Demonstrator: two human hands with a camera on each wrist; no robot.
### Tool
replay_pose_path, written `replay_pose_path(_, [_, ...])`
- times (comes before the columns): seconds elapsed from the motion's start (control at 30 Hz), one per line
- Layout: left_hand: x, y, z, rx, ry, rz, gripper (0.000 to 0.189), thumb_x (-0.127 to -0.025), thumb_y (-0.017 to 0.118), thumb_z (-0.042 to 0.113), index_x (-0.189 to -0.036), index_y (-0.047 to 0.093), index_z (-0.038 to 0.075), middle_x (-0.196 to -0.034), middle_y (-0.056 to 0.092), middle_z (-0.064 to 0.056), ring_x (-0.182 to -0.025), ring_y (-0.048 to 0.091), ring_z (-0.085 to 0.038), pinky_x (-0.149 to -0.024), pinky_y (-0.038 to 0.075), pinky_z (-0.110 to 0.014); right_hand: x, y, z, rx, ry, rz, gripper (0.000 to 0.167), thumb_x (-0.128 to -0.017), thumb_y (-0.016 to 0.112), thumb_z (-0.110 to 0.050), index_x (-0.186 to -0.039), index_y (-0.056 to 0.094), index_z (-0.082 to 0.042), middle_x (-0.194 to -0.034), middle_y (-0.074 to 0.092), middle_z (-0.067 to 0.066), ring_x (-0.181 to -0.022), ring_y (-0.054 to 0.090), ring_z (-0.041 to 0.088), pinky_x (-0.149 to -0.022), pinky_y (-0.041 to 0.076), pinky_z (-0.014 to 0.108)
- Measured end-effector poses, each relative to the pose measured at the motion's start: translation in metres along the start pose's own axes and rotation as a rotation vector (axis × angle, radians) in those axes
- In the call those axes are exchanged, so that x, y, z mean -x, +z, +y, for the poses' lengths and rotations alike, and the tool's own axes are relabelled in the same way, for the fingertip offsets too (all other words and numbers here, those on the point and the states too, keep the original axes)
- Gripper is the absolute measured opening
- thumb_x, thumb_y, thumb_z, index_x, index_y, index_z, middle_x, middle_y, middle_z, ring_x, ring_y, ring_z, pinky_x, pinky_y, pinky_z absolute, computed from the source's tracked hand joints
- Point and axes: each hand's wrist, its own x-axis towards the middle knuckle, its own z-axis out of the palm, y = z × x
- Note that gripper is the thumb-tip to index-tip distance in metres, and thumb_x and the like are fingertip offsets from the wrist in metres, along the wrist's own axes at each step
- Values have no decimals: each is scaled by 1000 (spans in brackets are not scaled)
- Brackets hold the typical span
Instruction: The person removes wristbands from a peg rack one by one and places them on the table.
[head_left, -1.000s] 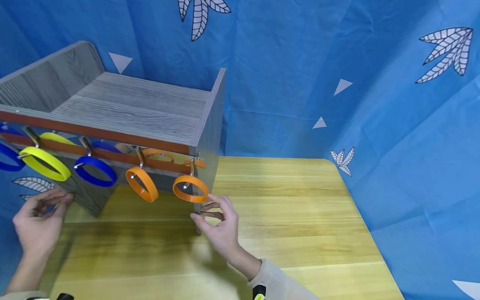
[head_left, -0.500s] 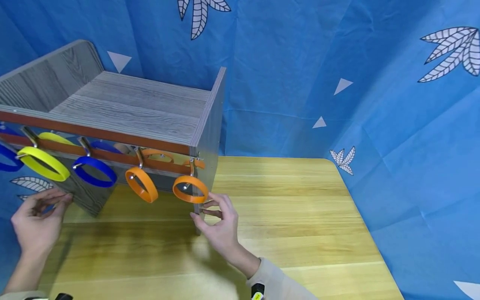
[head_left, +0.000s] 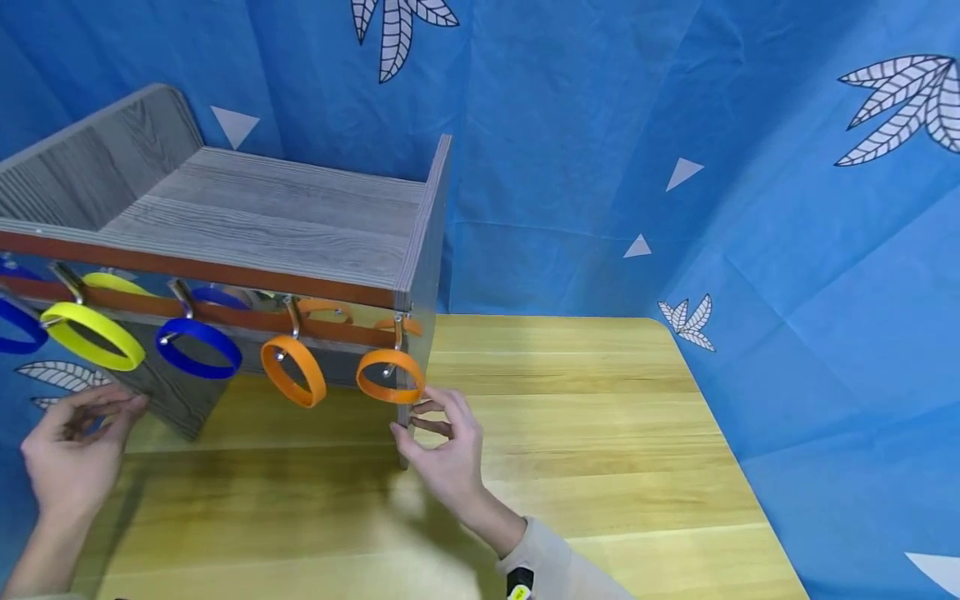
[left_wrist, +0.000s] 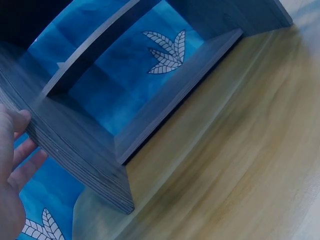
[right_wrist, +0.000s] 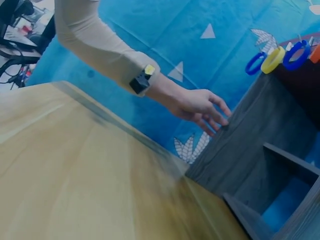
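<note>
A grey wood-grain shelf (head_left: 285, 208) stands at the left of the head view, with metal hooks along its front rail. Blue, yellow and orange rings hang there, among them a yellow ring (head_left: 93, 336), a blue ring (head_left: 198, 348) and an orange ring (head_left: 390, 377). My left hand (head_left: 78, 446) pinches the front edge of the left side panel (left_wrist: 75, 145), thumb on the inner face and fingers outside. Opposite it, my right hand (head_left: 446, 450) grips the right side panel's front edge low down, just under the last orange ring.
The shelf stands on a light wooden table (head_left: 585, 433), which stretches out to its right. A blue cloth with white leaves (head_left: 562, 167) hangs behind and beside the table. Dark equipment (right_wrist: 25, 40) shows at the corner of the right wrist view.
The shelf's front with its hanging rings has shifted slightly to the right, and my right hand has moved along with it. My left hand keeps its hold nearly in place.
</note>
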Motion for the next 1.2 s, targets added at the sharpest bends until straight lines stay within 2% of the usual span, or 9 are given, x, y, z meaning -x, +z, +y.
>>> replay_pose_path(0.13, [-1,3,-3,44,0,-23,27,-91,71,-14,-116,73,-5,-93,64,36,-86,62,18,-82,50,6,-4,-3,3,1,18,27,43,-81,82,9,-121,71,-1,-106,66,25,-91,71,41,-74,72,38])
replay_pose_path(0.23, [0,6,-4,44,8,-23,27,-90,72,-14,-115,73,-5,-93,64,36,-86,62,18,-83,50,6,-5,-4,4,11,32,34,39,-81,83,9,-117,71,-2,-104,66,24,-92,70,42,-74,72,37])
replay_pose_path(0.37, [2,7,-3,61,3,-16,27,-89,74,-14,-114,74,-6,-92,65,36,-85,63,18,-81,51,5,-5,-5,4,25,32,35,41,-81,82,9,-119,72,-1,-106,67,22,-93,71,41,-76,71,32])
replay_pose_path(0.5, [4,7,-1,76,11,-33,27,-88,74,-14,-114,74,-7,-91,66,35,-84,64,18,-80,52,5,-6,-7,4,39,23,56,46,-79,82,12,-122,72,-1,-108,69,21,-93,72,35,-76,71,31])
replay_pose_path(0.6, [5,8,1,76,40,-42,27,-87,75,-14,-114,74,-9,-91,65,35,-84,64,20,-80,52,5,-6,-8,4,51,23,73,42,-78,81,13,-117,73,-1,-105,69,22,-93,72,33,-75,71,31])
replay_pose_path(0.77, [7,9,4,89,85,-59,27,-86,76,-15,-113,74,-12,-92,66,38,-84,65,21,-79,53,4,-7,-11,7,79,16,97,38,-77,79,14,-112,74,0,-101,69,22,-96,72,18,-74,71,30])
replay_pose_path(0.83, [8,9,5,100,91,-69,28,-86,75,-17,-113,73,-13,-92,66,39,-84,66,20,-78,54,3,-7,-11,9,89,6,108,41,-77,79,15,-115,74,0,-102,70,21,-98,71,13,-73,71,29])
replay_pose_path(1.0, [9,11,6,145,79,-87,29,-83,75,-21,-112,72,-15,-92,70,35,-85,69,17,-76,56,2,-7,-15,13,109,-41,133,48,-76,77,17,-121,74,1,-102,71,21,-97,72,12,-70,70,28])
replay_pose_path(1.2, [11,14,7,198,72,-93,30,-80,77,-24,-109,72,-18,-90,73,33,-84,71,15,-72,57,0,-8,-20,17,126,-100,160,47,-74,75,21,-117,75,3,-97,69,21,-95,72,14,-69,70,28])
